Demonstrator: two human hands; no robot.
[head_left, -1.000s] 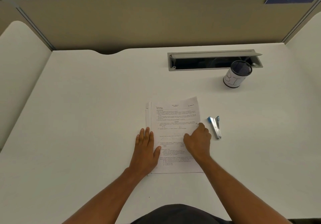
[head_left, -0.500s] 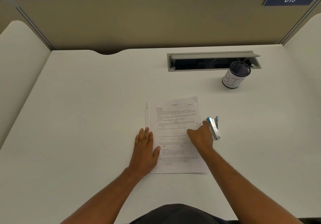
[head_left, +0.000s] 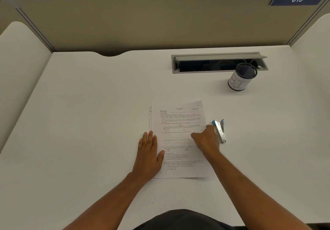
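A small stack of printed sheets (head_left: 178,122) lies on the white desk (head_left: 89,122) in front of me. My left hand (head_left: 148,154) rests flat on the stack's left edge, fingers straight and together. My right hand (head_left: 206,138) sits on the right edge of the sheets with its fingers curled under. Its knuckles are right up against the left side of a blue and silver stapler (head_left: 221,131). The stapler lies flat on the desk just right of the paper, and no finger wraps round it that I can see.
A black mesh pen cup (head_left: 240,78) with a white label stands at the back right. Behind it is an open grey cable tray (head_left: 214,58) set into the desk. A beige partition (head_left: 142,21) closes off the far side.
My right hand has slid rightwards across the sheets and reached the stapler. The left hand, the paper and the stapler have stayed where they were.
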